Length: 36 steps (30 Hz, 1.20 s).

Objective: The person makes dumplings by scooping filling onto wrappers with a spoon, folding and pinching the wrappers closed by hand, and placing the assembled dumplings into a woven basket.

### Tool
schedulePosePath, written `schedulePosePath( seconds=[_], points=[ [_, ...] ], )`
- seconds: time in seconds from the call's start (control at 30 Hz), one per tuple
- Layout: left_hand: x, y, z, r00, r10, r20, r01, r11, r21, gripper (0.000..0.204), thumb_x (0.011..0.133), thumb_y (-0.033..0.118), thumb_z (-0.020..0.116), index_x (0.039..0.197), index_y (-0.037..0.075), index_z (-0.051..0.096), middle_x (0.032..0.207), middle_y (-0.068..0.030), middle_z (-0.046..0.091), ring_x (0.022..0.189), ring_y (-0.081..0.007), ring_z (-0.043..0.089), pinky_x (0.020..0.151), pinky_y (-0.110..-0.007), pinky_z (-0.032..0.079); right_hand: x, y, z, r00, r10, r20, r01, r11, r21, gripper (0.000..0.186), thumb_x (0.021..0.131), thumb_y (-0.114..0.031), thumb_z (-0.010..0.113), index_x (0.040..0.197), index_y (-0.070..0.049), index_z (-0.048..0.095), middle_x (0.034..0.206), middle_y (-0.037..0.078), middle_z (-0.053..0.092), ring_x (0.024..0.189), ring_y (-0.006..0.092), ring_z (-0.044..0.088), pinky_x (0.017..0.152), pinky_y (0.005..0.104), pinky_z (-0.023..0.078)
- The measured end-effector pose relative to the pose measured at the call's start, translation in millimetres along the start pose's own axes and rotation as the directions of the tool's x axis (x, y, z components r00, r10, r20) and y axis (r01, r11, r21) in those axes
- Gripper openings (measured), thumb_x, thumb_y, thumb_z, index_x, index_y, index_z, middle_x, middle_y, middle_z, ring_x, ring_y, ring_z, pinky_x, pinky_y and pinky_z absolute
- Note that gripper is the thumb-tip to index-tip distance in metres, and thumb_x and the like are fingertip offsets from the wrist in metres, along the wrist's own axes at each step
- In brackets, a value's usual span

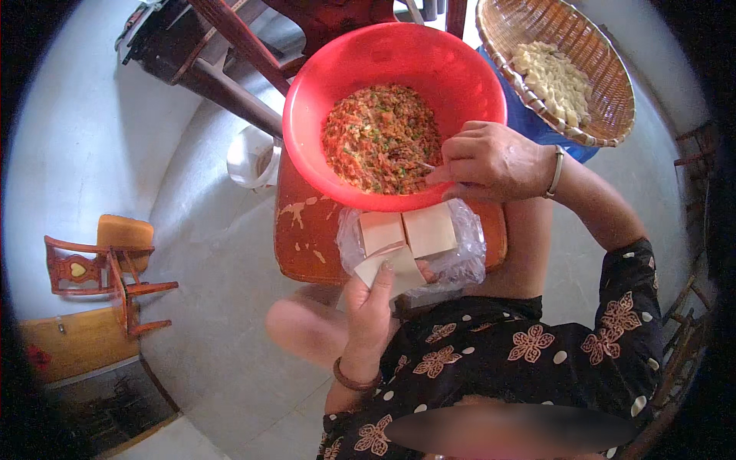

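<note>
Low over the chair seat, the left hand [369, 310] grips a pale dough wrapper [405, 271], its thumb lying on top and its other fingers mostly hidden underneath. Just beyond it, two stacks of square wrappers [429, 230] sit side by side on a crumpled clear plastic bag [472, 253]. Above the near right side of the red bowl [307, 126], the right hand [497, 161] has its fingers curled around a thin utensil [424, 164], whose far end is sunk in the chopped orange and green filling [376, 126]. Both bowl and bag rest on the worn wooden chair [299, 253]. Off to the right of the bowl, a woven basket [617, 92] holds a heap of pale dough pieces [553, 80], with something blue [529, 126] beneath it.
</note>
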<state>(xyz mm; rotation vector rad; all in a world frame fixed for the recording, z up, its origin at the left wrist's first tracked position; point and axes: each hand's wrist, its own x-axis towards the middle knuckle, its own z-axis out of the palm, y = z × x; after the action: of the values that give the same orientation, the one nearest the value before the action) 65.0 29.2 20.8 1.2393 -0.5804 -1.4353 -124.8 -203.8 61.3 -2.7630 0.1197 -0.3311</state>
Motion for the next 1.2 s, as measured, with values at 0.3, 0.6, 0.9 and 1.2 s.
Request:
schedulePosePath(
  seconds=[0.3,0.6,0.9,1.2],
  points=[
    [9.0,-5.9,8.6,0.969,-0.189,0.160,0.234,0.910,-0.342,0.042,0.103,0.023,0.044,0.132,-0.008,0.046,0.120,-0.0250,0.061,0.106,-0.0348,0.064,0.096,-0.046,0.050,29.4,7.1,-14.8,0.979,-0.023,-0.201,0.026,1.000,0.013,0.025,0.081,-0.015,0.065,0.104,-0.005,0.064,0.089,0.011,0.057,0.081,0.0299,0.061,0.072,0.0408,0.051],
    [11.6,-3.5,9.2,0.981,-0.182,0.066,0.194,0.928,-0.319,0.042,0.102,0.024,0.046,0.128,-0.009,0.049,0.117,-0.0257,0.062,0.107,-0.0381,0.064,0.097,-0.050,0.049,62.0,19.8,19.8,0.982,-0.091,-0.167,0.092,0.996,-0.004,0.043,0.075,-0.013,0.069,0.116,-0.002,0.061,0.093,0.011,0.055,0.085,0.0306,0.060,0.076,0.0410,0.051],
    [11.0,-13.1,-5.3,0.990,-0.137,0.034,0.141,0.940,-0.311,0.038,0.102,0.021,0.046,0.128,-0.008,0.049,0.115,-0.0227,0.064,0.103,-0.0349,0.066,0.094,-0.045,0.052,40.8,-8.5,9.1,0.975,-0.206,-0.085,0.203,0.978,-0.038,0.025,0.076,-0.018,0.057,0.095,-0.001,0.056,0.088,0.012,0.052,0.082,0.0284,0.058,0.073,0.0400,0.051],
    [13.0,-6.7,3.0,0.987,-0.146,0.066,0.160,0.920,-0.359,0.040,0.103,0.022,0.044,0.130,-0.007,0.047,0.121,-0.0262,0.060,0.111,-0.0375,0.061,0.099,-0.049,0.048,33.4,7.0,15.3,0.974,-0.122,-0.190,0.141,0.986,0.086,0.024,0.078,-0.015,0.062,0.097,0.000,0.060,0.086,0.012,0.053,0.079,0.0304,0.059,0.069,0.0409,0.051]
  ],
)
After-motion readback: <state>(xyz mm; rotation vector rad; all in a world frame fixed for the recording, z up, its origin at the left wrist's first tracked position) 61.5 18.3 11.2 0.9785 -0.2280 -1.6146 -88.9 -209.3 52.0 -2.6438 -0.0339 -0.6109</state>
